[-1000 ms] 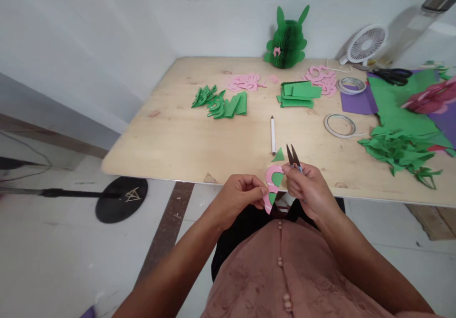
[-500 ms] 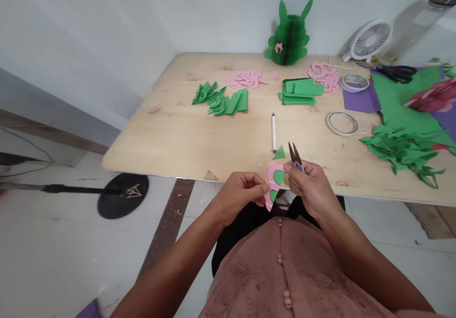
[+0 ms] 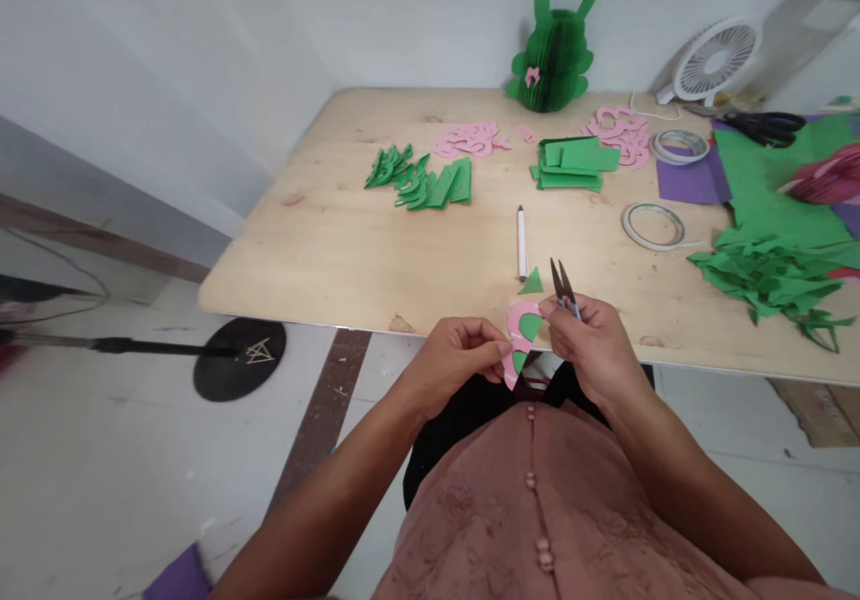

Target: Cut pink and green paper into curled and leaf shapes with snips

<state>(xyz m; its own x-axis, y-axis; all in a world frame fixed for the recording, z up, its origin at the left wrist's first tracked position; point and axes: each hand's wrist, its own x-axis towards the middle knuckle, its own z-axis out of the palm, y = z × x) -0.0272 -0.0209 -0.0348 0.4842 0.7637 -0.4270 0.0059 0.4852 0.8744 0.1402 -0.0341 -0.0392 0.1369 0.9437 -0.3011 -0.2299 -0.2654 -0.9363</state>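
Observation:
Just over the table's front edge, my left hand pinches a pink paper cutout with green paper showing along its inner curves. My right hand is closed around a small pair of scissors, blades pointing up and away and slightly parted. The fingertips of that hand also touch the cutout's upper right end. A small green paper scrap lies on the table just beyond the cutout, beside a white pen.
Green paper pieces, pink cutouts and folded green strips lie farther back. Tape rolls, green scraps and black scissors are at right. A green paper rabbit and white fan stand by the wall.
The view has shifted slightly, so the table things appear higher and a little to the right. Both hands keep nearly the same hold on the cutout and scissors.

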